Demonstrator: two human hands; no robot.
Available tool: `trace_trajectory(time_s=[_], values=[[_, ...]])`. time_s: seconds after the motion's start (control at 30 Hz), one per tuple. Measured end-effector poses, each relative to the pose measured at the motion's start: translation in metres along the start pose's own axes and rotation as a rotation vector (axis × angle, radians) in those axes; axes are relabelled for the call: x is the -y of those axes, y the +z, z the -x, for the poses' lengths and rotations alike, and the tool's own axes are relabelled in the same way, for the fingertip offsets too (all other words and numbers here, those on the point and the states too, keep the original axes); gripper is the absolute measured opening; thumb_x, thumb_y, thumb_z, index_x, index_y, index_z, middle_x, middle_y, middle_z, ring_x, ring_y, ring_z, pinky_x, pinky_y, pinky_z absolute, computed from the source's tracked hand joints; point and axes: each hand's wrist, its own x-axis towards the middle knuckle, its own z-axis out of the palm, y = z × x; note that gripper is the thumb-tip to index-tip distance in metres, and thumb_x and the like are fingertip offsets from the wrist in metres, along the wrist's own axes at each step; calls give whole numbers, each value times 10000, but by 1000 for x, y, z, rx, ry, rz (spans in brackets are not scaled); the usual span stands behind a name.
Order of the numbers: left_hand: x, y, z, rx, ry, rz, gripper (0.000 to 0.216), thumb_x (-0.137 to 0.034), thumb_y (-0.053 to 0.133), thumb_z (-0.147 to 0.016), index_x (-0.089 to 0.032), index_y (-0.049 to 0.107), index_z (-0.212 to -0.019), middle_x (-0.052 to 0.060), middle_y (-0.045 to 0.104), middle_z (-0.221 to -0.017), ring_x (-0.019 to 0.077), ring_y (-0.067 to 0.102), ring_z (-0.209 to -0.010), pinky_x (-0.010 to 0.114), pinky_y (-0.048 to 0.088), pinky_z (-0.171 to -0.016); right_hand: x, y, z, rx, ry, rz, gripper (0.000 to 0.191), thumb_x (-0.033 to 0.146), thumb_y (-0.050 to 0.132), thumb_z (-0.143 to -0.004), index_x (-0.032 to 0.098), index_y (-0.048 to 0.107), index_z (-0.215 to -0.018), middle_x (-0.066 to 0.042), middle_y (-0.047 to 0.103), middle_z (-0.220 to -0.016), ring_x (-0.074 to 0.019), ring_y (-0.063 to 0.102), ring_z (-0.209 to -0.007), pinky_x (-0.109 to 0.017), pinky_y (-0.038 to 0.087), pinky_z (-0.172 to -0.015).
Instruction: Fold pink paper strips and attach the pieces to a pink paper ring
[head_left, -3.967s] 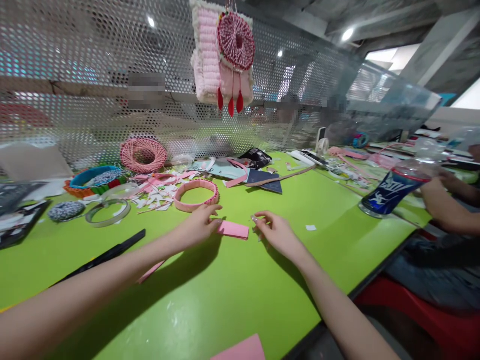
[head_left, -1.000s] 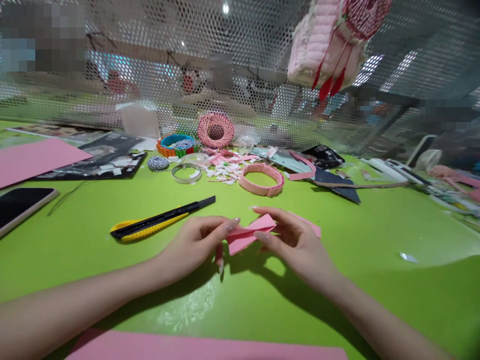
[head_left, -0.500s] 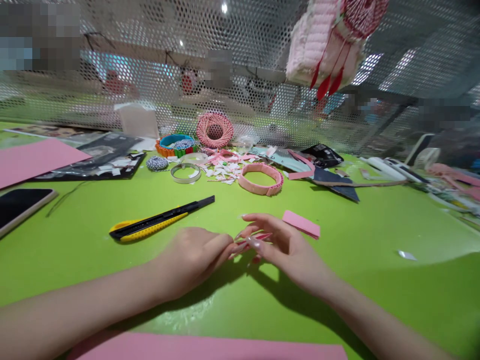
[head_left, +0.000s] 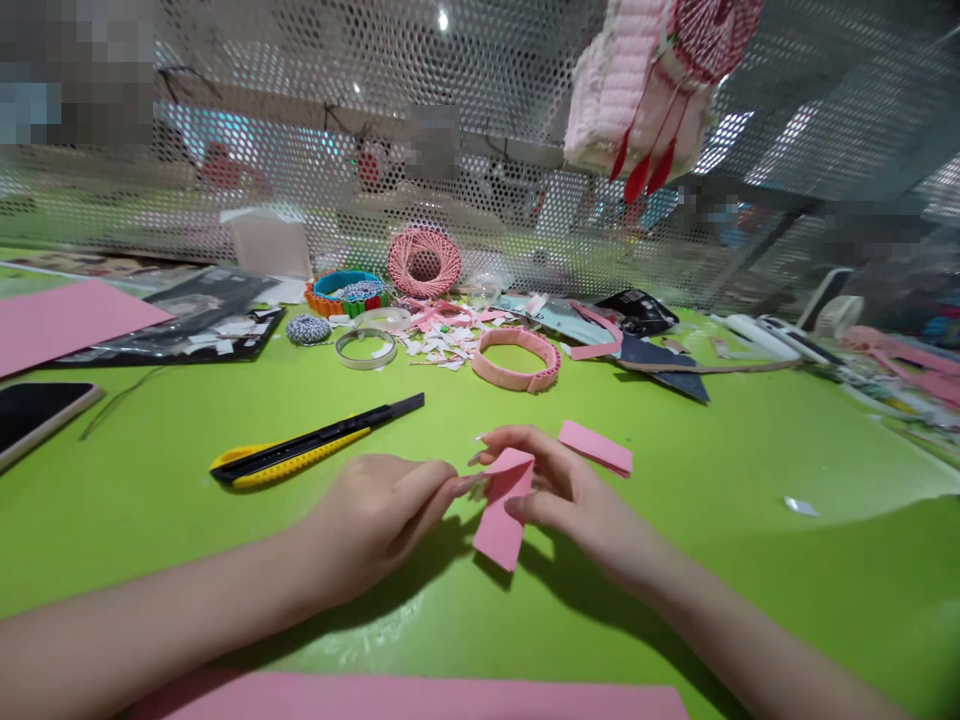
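Observation:
A small pink paper strip [head_left: 504,520] with a fold across its upper end is held just above the green table [head_left: 360,640]. My left hand [head_left: 397,505] pinches the folded end between thumb and fingertips. On the other side, my right hand [head_left: 562,485] grips the strip, its thumb pressed on the front face and its fingers behind. Just beyond my right hand lies a small stack of pink paper strips [head_left: 596,447]. A yellow and black utility knife [head_left: 315,442], blade out, rests beyond my left hand.
A large pink sheet [head_left: 420,697] lies at the near edge, another pink sheet [head_left: 75,322] at far left above a phone [head_left: 45,420]. Further back are a pink paper ring [head_left: 504,378], a tape roll [head_left: 365,349], paper scraps [head_left: 442,343] and a perforated metal screen [head_left: 300,170].
The pink paper strip was edge-on between my fingers; now its broad face shows, hanging downward from the fold. Both hands stay in nearly the same place.

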Motion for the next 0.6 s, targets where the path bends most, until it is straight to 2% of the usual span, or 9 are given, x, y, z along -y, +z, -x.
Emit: trace_trajectory(time_s=[0.1, 0.23, 0.3, 0.4, 0.5, 0.6], values=[[-2, -2, -2, -10, 48, -84, 354, -192, 335, -978, -157, 564, -711, -13, 563, -486, 115, 485, -386, 252, 285, -414, -2, 2, -2, -68, 52, -22, 284, 218, 592, -788, 205, 579, -1071, -40, 658, -934, -180, 637, -857, -335, 481, -806], [-5, -4, -4, -23, 128, -135, 335, -196, 339, -975, -162, 574, -740, -3, 573, -487, 131, 500, -394, 265, 304, -428, -8, 3, -3, -75, 64, -67, 311, 272, 520, -852, 176, 589, -1140, -55, 677, -894, -191, 646, -861, -369, 460, -880], [-7, -5, -4, -11, 178, -102, 331, -269, 333, -989, -151, 583, -807, -2, 582, -499, 137, 518, -409, 264, 328, -435, -10, 2, -1, -68, 76, -35, 305, 310, 496, -875, 172, 619, -1118, -64, 675, -909, -198, 638, -858, -381, 460, -874], [-9, -7, -3, 54, 222, -22, 441, -434, 265, -990, -125, 575, -936, 11, 604, -531, 151, 553, -440, 265, 361, -446, -12, 2, 1, -74, 93, 34, 311, 360, 475, -889, 192, 648, -1086, -72, 675, -978, -211, 624, -891, -387, 455, -872], [-9, -8, -2, 59, 127, 27, 366, -367, 275, -999, -138, 560, -979, 18, 646, -600, 146, 586, -488, 254, 379, -477, -11, 1, 2, -73, 87, 69, 288, 350, 479, -874, 214, 674, -1037, -62, 665, -1060, -217, 608, -969, -371, 442, -901], [-6, -8, -4, 27, -88, 116, 195, -235, 383, -974, -161, 547, -1048, -5, 665, -702, 106, 582, -533, 211, 396, -518, -8, 2, 3, -38, 90, 86, 287, 356, 493, -853, 220, 687, -1017, -59, 662, -1066, -226, 601, -989, -369, 446, -902]])
